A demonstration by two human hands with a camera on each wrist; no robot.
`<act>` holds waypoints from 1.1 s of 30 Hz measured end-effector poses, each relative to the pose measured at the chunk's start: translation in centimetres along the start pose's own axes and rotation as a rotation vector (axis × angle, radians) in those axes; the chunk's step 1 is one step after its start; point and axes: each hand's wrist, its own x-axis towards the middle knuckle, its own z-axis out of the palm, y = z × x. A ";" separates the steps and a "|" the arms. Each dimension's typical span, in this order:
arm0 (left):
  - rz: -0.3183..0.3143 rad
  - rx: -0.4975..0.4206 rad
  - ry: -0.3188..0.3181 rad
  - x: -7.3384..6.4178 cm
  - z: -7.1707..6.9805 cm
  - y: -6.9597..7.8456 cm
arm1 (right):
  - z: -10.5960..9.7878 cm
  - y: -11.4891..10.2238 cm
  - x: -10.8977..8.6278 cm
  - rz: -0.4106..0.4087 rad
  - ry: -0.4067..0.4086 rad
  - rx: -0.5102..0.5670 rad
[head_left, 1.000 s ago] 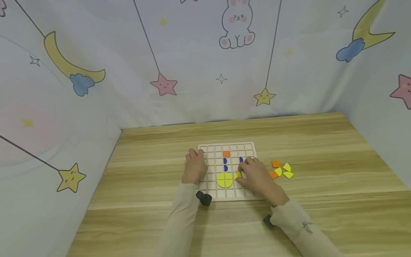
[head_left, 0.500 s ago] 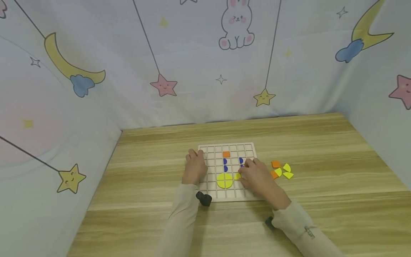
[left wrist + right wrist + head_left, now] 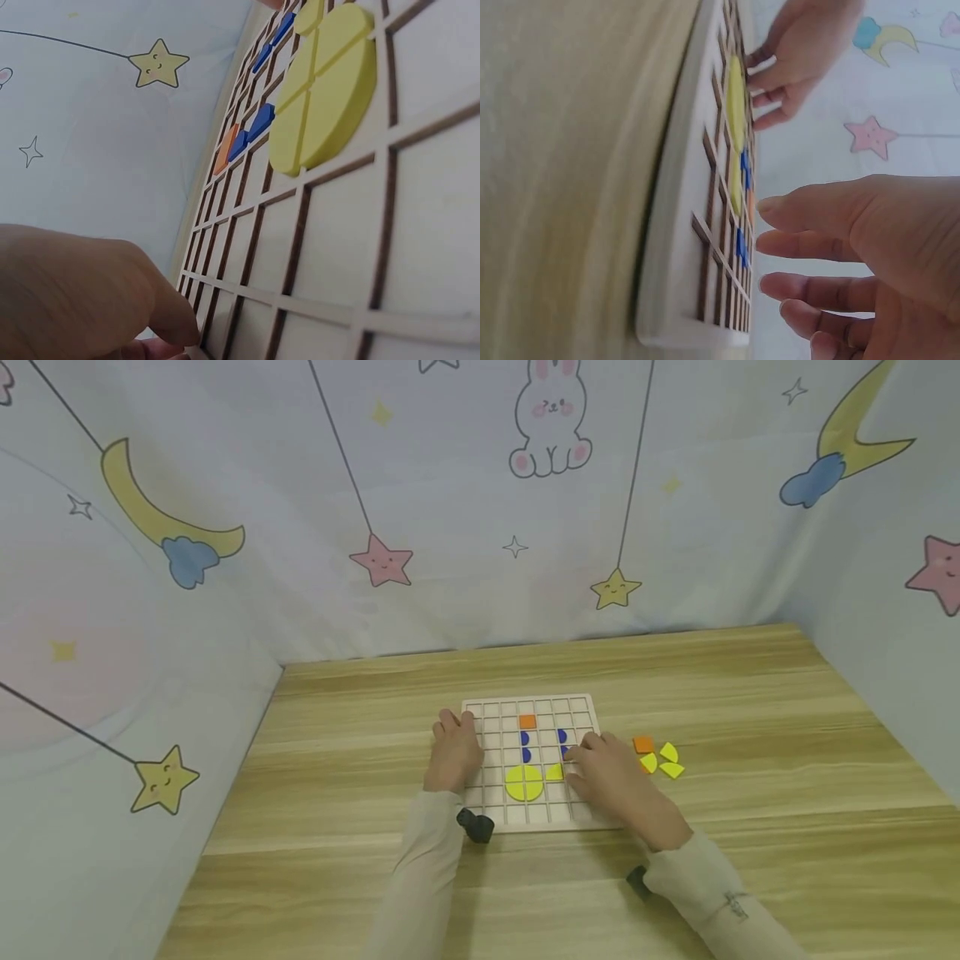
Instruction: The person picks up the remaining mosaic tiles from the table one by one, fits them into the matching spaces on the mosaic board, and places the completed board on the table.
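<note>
Right grip (image 3: 611, 778) (relaxed) back from yellow quarter-circle (image 3: 555, 772)

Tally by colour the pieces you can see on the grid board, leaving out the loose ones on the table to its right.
Orange piece: 1
Blue pieces: 4, one partly hidden by the right hand in the head view
Yellow pieces: 5
Total: 10
</note>
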 end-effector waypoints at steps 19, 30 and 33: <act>0.007 -0.001 0.015 -0.3 -0.3 0.1 | -3.3 6.7 -3.6 0.234 -0.055 0.067; 0.013 0.008 0.006 -0.2 -0.2 0.1 | -2.7 7.7 -3.9 0.239 -0.032 0.090; 0.008 0.008 0.008 -0.2 -0.2 0.2 | -2.4 8.0 -3.9 0.228 -0.021 0.089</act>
